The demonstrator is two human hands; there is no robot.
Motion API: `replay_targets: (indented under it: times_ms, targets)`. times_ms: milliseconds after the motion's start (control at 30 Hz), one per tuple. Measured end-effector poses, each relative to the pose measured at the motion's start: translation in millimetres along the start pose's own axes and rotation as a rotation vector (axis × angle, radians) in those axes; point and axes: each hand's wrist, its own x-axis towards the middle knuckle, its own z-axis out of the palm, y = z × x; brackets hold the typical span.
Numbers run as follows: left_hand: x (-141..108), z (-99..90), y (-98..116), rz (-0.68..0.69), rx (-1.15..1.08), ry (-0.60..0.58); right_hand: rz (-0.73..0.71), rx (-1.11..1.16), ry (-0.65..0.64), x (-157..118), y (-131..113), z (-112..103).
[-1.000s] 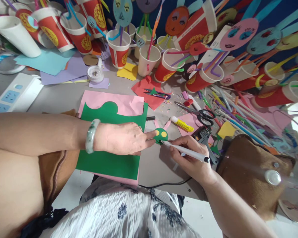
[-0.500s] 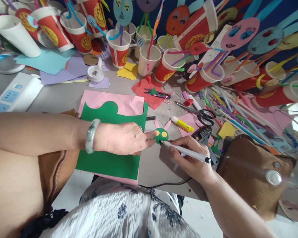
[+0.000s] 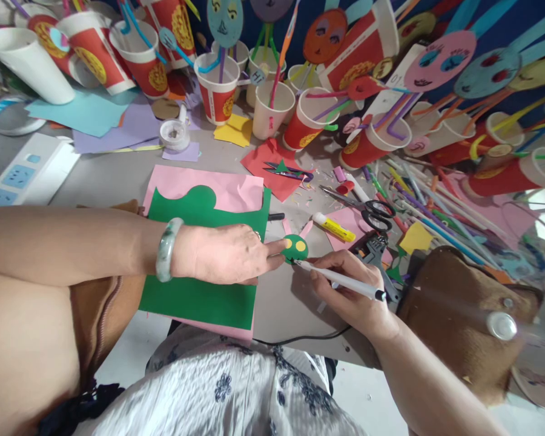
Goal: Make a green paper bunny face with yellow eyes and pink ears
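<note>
A small green paper face [image 3: 296,249] with yellow eye circles and two pink ears lies on the grey table. My left hand [image 3: 222,253], closed with its fingertips on the face's left edge, holds it down; the thumb is mostly hidden. In my right hand [image 3: 352,290] a white pen [image 3: 338,277] with a black end is pinched. Its tip meets the lower part of the face, where a dark mouth line shows. Beneath my left hand a green sheet [image 3: 200,303] with a curved cut-out rests on a pink sheet [image 3: 231,184].
Black-handled scissors [image 3: 378,216], a yellow glue stick [image 3: 333,227] and a glue gun [image 3: 372,245] lie beyond my right hand. Purple-handled scissors [image 3: 295,173] lie on red paper. Paper cups [image 3: 215,91] with decorated faces line the back. A brown bag [image 3: 458,315] stands right, a power strip [image 3: 31,169] left.
The pen tip has shifted very slightly on the lower part of the green face. My left hand and the things around have stayed in place.
</note>
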Motion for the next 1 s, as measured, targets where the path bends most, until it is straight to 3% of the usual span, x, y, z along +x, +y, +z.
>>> replay_targets:
  times_ms: [1000]
  targets:
    - [-1.5,-1.5,1.6,-0.012,0.023,-0.02,-0.005,0.007,0.002,1.0,-0.6,0.0]
